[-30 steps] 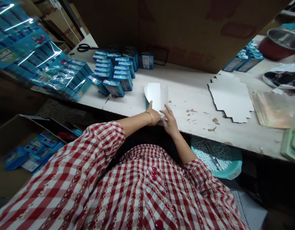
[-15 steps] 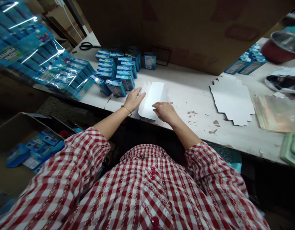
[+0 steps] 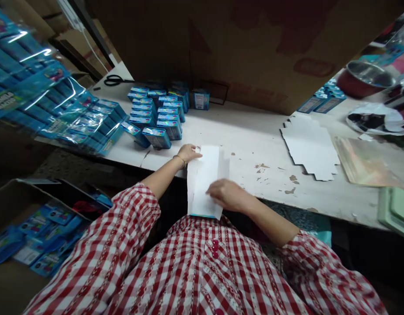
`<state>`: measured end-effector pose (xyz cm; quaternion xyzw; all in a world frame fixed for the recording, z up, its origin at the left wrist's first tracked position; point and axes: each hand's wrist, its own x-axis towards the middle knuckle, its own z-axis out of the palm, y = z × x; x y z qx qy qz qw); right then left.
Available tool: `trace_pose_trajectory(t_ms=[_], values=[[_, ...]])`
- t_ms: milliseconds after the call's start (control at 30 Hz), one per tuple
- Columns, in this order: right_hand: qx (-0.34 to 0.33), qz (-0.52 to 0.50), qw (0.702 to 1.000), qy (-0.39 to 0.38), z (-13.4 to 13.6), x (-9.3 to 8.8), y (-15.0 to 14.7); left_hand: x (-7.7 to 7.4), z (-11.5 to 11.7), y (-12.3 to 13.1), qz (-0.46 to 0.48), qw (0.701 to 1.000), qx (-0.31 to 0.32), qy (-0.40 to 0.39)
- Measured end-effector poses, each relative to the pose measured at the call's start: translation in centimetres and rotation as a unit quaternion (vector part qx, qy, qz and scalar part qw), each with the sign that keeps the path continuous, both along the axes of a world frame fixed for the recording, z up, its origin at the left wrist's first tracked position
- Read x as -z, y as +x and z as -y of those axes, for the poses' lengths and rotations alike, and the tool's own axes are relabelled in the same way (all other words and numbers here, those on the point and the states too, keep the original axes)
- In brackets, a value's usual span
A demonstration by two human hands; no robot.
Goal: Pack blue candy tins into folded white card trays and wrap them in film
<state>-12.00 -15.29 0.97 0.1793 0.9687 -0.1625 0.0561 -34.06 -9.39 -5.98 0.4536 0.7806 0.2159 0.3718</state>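
One white carton [image 3: 206, 170] points away lengthwise — left grip [image 3: 187, 153] holding its far-left edge, right grip [image 3: 228, 194] over the near half, too blurred to tell if closed

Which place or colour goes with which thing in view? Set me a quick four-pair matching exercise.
Things:
1. Creased white card
2. Flat white cut-out card
3. Scissors
4. Bowl

Places and colours:
A. Dark red outside
B. At the left hand and right hand
C. Black handles
D. Beside the clear plastic sheets

Pairs: 1-B, 2-D, 3-C, 4-A
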Motion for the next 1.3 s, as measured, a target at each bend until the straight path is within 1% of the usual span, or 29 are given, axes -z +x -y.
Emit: trace_pose_trajectory(t_ms=[33,67,100,133,167,200,233,267,300,400,467,533,633,700,800,967,1033,1167,1300], values=[[0.077,-0.038,0.996,0.03,-1.2,-0.1,0.1,0.4,0.7,0.5,0.019,1.0,-0.006,0.001],[0.165,-0.059,0.982,0.065,-2.6,0.0,0.1,0.6,1.3,1.0,0.025,1.0,-0.011,0.013],[0.252,-0.06,0.962,0.087,-4.1,0.2,-0.1,0.8,2.0,1.3,0.017,0.999,-0.013,0.034],[0.329,-0.042,0.94,0.083,-5.5,0.5,-0.3,0.7,2.5,1.6,-0.001,0.998,-0.008,0.058],[0.375,-0.014,0.925,0.051,-6.6,0.9,-0.6,0.6,2.9,1.7,-0.024,0.996,0.008,0.081],[0.396,0.015,0.918,0.004,-7.3,1.3,-1.0,0.3,3.2,1.8,-0.048,0.993,0.034,0.099],[0.394,0.038,0.917,-0.042,-7.7,1.7,-1.4,-0.1,3.4,1.9,-0.069,0.99,0.065,0.107],[0.375,0.054,0.922,-0.072,-7.8,2.0,-1.8,-0.5,3.5,1.9,-0.087,0.986,0.096,0.107],[0.348,0.063,0.932,-0.081,-7.6,2.2,-2.2,-1.0,3.5,2.0,-0.105,0.981,0.128,0.1],[0.25,0.096,0.963,-0.03,-6.8,2.3,-3.3,-2.1,2.9,2.1,-0.15,0.961,0.223,0.066],[0.208,0.134,0.969,-0.01,-6.7,2.2,-3.8,-2.5,2.3,2.2,-0.164,0.952,0.256,0.042],[0.209,0.149,0.966,-0.012,-7.2,2.2,-4.1,-2.5,1.8,2.2,-0.151,0.957,0.246,0.01],[0.24,0.125,0.962,-0.032,-8.0,2.5,-4.3,-2.1,1.4,2.2,-0.114,0.974,0.194,-0.016],[0.253,0.113,0.96,-0.044,-8.3,2.6,-4.2,-1.9,1.5,2.2,-0.107,0.978,0.179,-0.006],[0.265,0.106,0.957,-0.057,-8.6,2.9,-4.1,-1.6,1.7,2.4,-0.108,0.978,0.176,0.004],[0.315,0.105,0.938,-0.1,-9.3,3.1,-4.3,-1.5,1.4,2.4,-0.117,0.986,0.119,0.008],[0.32,0.105,0.935,-0.11,-9.4,3.1,-4.4,-1.5,1.4,2.3,-0.118,0.987,0.112,0.004],[0.3,0.082,0.944,-0.109,-9.0,2.7,-4.4,-1.0,1.5,2.0,-0.06,0.993,0.096,-0.034],[0.331,0.075,0.928,-0.153,-8.9,2.5,-4.1,-0.2,1.3,1.8,0.009,0.997,0.055,-0.053]])
